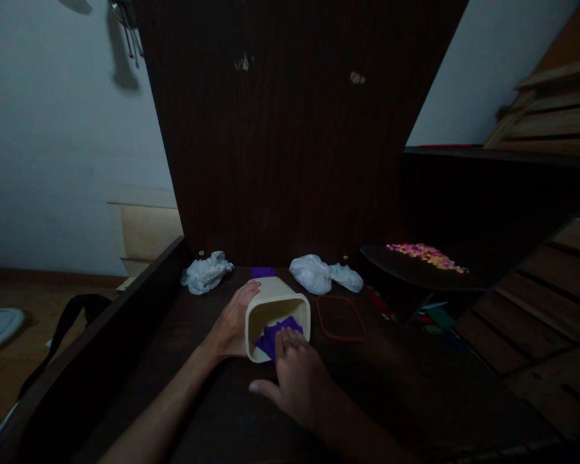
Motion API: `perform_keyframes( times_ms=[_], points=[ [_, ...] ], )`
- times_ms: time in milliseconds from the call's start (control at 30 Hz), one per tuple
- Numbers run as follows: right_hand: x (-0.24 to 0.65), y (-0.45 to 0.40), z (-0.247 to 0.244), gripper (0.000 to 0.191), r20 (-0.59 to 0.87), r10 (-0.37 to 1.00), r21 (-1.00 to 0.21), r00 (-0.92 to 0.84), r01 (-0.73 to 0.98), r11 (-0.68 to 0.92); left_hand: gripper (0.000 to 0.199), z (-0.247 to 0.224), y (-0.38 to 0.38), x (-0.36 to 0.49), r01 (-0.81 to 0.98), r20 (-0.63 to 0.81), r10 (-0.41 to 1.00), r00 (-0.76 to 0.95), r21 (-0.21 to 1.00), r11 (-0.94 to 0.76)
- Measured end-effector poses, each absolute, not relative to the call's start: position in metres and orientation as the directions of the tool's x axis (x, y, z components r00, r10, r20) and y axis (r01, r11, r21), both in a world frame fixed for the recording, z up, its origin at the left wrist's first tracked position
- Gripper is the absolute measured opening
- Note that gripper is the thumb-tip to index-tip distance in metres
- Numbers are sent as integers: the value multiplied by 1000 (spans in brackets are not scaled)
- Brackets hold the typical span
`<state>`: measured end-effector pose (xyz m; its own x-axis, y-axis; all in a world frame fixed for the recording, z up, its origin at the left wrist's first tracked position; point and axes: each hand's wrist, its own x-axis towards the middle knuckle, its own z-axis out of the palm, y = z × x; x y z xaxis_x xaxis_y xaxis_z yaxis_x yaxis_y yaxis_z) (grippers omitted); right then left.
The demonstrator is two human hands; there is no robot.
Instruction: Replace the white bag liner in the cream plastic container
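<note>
Dark wooden surface point(367, 399), bearing the following. Cream container point(278, 290), one, lying on its side, mouth toward the wearer; left hand point(232, 322) gripping its side. Plastic bags point(311, 274), whitish, crumpled, behind the container to either side. Reddish-brown rim point(341, 318), flat, just right of the container. Purple cloth point(280, 332), inside the container's mouth, right hand point(299, 370) pressed on it, fingers together, thumb apart.

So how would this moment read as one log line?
left hand: holding tub | right hand: touching purple cloth inside | tub: on side, mouth facing right hand | white bags: behind
</note>
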<state>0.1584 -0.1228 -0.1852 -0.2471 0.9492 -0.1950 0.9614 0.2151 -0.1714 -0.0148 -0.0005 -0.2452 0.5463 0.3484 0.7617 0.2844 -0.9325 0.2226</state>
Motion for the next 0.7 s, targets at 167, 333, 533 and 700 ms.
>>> perform_keyframes(
  times_ms=[167, 333, 533, 700],
  points=[
    [153, -90, -186, 132, -304, 880, -115, -366, 930, 348, 113, -244, -9, -12, 275, 764, 336, 552, 213, -937],
    [140, -52, -180, 132, -417, 798, -180, -435, 900, 397, 117, -246, -14, -13, 264, 764, 356, 538, 248, -932],
    [132, -49, -172, 117, -468, 728, -167, -501, 859, 484, 123, -250, -10, -13, 246, 760, 374, 532, 284, -927],
    [140, -67, -169, 126, -259, 737, -343, -624, 773, 534, 116, -251, -7, -13, 262, 774, 382, 504, 284, -922]
  ],
)
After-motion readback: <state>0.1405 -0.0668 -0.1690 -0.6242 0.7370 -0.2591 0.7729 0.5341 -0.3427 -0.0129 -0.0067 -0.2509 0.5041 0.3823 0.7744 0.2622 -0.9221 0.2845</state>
